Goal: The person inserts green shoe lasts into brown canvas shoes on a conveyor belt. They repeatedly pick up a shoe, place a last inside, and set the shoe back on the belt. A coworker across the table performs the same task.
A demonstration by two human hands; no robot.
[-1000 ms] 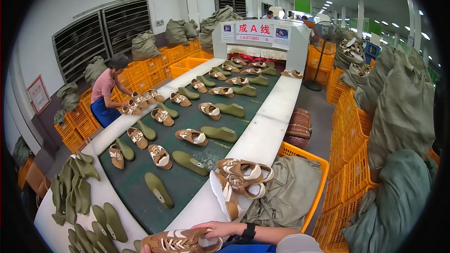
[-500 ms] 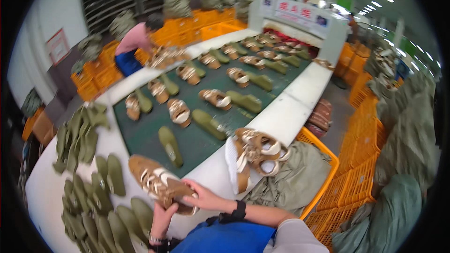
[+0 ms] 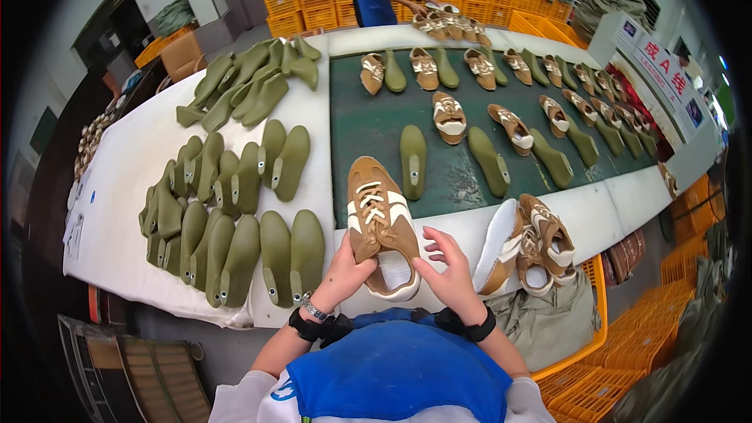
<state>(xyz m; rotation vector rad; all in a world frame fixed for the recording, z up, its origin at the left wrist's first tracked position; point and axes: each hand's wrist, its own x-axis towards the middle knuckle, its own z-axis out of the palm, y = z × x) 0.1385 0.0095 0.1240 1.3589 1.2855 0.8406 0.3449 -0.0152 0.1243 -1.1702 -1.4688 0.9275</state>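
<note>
The brown shoe point(image 3: 376, 192) is at the near left corner of the green belt point(image 3: 364, 141), its toe pointing over the belt and its collar on the side away from it, toward the wearer; whether the sole touches anything beneath cannot be told. The left hand point(image 3: 337, 276) grips the heel quarter, thumb along the collar. The right hand point(image 3: 453, 272) stands wide, its thumb at the opposite collar edge and its fingers spread clear of the upper. In the inspector's judgement, the handling is sound where the left hand carries the weight and the right steadies lightly, since the collar looks soft and hard squeezing could fold it. Thumbs are best kept off the pale insole point(image 3: 394, 270), so that the opening remains round and readable, and the laces point(image 3: 376, 202) are best left flat. Clearance deserves attention: an olive shoe form point(image 3: 413, 160) lies on the belt just beside the toe, and a wide swing could knock it. Further olive forms point(image 3: 243, 251) stand close-packed on the bench point(image 3: 117, 164) left of the belt, and a loose shoe pile point(image 3: 540, 235) sits on the belt's near white border point(image 3: 619, 196), where a careless right elbow could disturb it.
</note>
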